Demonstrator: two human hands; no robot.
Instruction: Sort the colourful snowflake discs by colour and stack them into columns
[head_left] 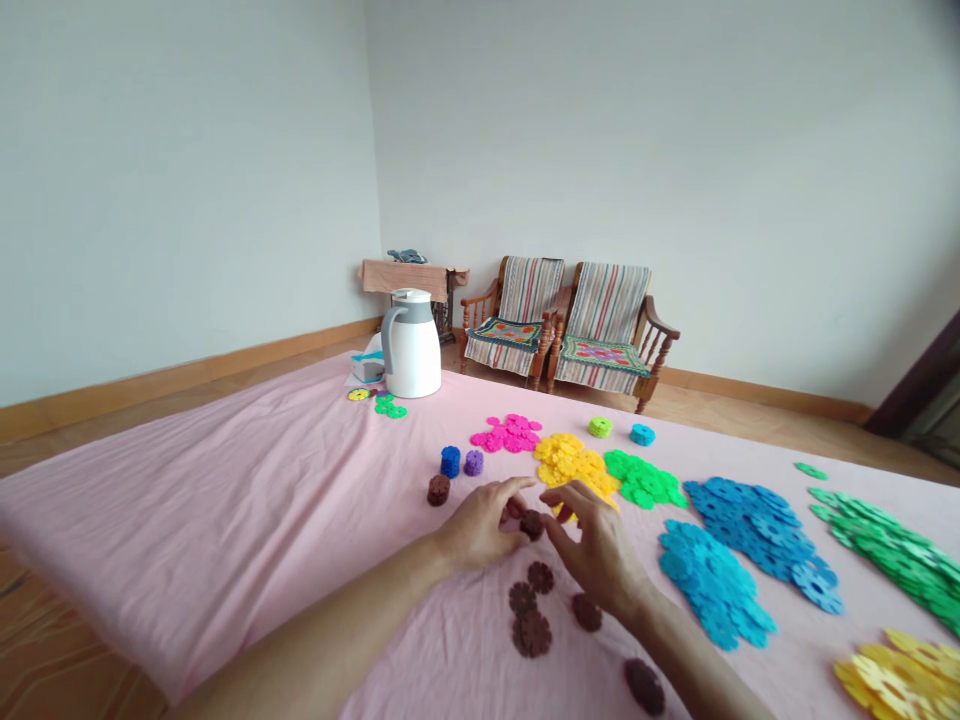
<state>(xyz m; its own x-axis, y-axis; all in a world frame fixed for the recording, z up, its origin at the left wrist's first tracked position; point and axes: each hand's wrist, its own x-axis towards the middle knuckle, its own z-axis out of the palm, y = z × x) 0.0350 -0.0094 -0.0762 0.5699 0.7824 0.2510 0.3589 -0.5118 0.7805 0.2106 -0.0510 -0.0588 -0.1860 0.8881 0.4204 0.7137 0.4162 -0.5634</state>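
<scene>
My left hand (480,525) is curled with its fingertips on a small bunch of dark brown flower-shaped discs (531,525). From the other side my right hand (596,545) comes close, thumb and forefinger apart at the bunch's edge; whether it touches is unclear. Loose brown discs (534,633) lie on the cloth below the hands, with another brown disc (586,611) under my right wrist. Beyond my left hand stand a brown stack (439,489), a dark blue stack (450,461) and a purple stack (473,462). Yellow discs (574,465) are heaped just behind my fingers.
A pink cloth (300,520) covers the table. Pink discs (506,433), green discs (643,478), light blue discs (712,580) and blue discs (757,525) form heaps. A white jug (415,345) stands at the far edge. Two wooden chairs (606,320) are behind.
</scene>
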